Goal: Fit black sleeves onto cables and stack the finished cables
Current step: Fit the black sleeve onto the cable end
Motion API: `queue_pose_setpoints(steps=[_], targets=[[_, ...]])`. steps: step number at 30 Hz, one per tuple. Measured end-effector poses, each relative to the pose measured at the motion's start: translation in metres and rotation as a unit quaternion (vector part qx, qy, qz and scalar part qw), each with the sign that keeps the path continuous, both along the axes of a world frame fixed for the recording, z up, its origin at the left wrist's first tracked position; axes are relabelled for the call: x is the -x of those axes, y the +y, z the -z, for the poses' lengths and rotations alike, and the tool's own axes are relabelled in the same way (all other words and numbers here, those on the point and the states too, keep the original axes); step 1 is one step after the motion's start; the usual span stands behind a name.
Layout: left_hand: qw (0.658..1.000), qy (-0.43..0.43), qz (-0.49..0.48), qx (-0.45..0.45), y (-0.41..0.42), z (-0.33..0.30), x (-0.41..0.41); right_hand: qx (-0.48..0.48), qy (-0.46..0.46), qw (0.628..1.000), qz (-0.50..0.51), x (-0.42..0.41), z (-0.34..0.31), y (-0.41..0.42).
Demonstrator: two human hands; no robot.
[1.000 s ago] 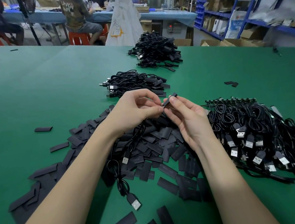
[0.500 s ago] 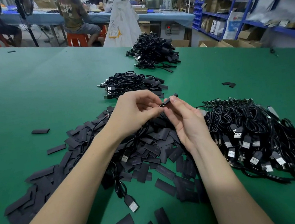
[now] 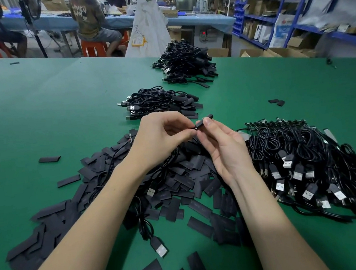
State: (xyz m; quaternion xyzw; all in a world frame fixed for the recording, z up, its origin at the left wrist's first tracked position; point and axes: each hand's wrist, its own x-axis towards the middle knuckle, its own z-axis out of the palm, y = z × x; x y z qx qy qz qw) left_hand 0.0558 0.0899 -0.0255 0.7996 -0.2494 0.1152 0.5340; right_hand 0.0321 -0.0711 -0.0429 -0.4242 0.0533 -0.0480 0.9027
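Since the earlier frames little has moved: the two hands stay raised together over the loose sleeves, and the black sleeve [image 3: 204,121] sits a touch further out past the right thumb, its far end pointing up and away. The right hand [image 3: 225,150] pinches this sleeve between thumb and fingers [image 3: 209,122], palm turned inward. The left hand [image 3: 162,139] has its fingers curled, tips meeting the near end of the sleeve, pinching what appears to be the end of the cable [image 3: 145,219]; the contact itself is too small to make out. That cable hangs below the left wrist and trails across the heap of flat sleeves [image 3: 177,182] to a USB plug [image 3: 161,248] lying on the green bench [image 3: 62,106]. The unfinished cables [image 3: 317,165] lie to the right, two finished stacks [image 3: 161,103] beyond the hands.
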Motion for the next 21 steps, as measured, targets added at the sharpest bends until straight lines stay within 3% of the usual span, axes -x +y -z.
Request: queue_pose_setpoints(steps=[21], targets=[[0.999,0.008,-0.036,-0.006,-0.0025,0.0004,0.0012,0.065,-0.041,0.996,0.039,0.0018,0.0002,0.0074]])
